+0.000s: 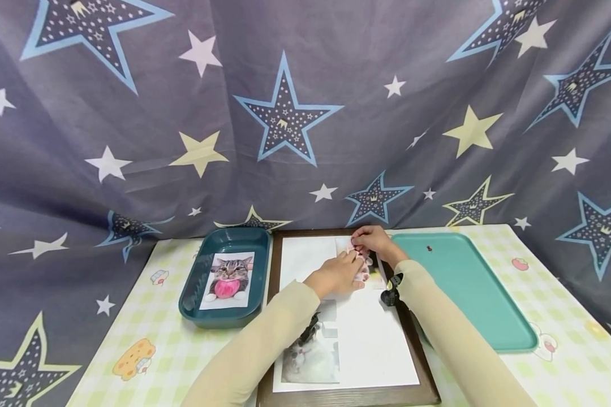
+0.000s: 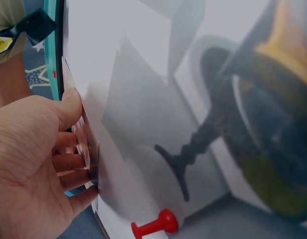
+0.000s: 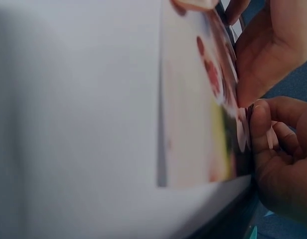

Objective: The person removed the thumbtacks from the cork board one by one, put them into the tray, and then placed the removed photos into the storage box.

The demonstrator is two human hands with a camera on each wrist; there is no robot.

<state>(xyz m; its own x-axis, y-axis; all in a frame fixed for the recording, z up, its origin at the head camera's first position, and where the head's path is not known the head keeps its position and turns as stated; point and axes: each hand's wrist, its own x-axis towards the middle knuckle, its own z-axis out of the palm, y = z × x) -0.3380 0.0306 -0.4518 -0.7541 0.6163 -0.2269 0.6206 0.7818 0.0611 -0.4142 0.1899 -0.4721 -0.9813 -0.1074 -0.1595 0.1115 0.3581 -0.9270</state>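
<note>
My left hand (image 1: 340,273) lies with its fingers spread over a photo print (image 1: 382,280) at the upper right of a white board (image 1: 371,345) with a brown frame. In the left wrist view the left thumb and fingers (image 2: 69,107) press along that print. At the print's top edge my right hand (image 1: 375,240) pinches a small red thing that looks like a push pin; in the right wrist view its fingers (image 3: 260,117) are curled and hide it. A second print (image 1: 313,362), of a pale cat, lies lower left on the board, with a red push pin (image 2: 156,224) in it.
A dark teal bin (image 1: 188,305) at the left holds a cat photo with a pink heart (image 1: 227,280). Right of the board lies a green tray (image 1: 483,305) with one red push pin (image 1: 429,248). A star-patterned curtain (image 1: 305,186) hangs behind the checked tablecloth (image 1: 168,350).
</note>
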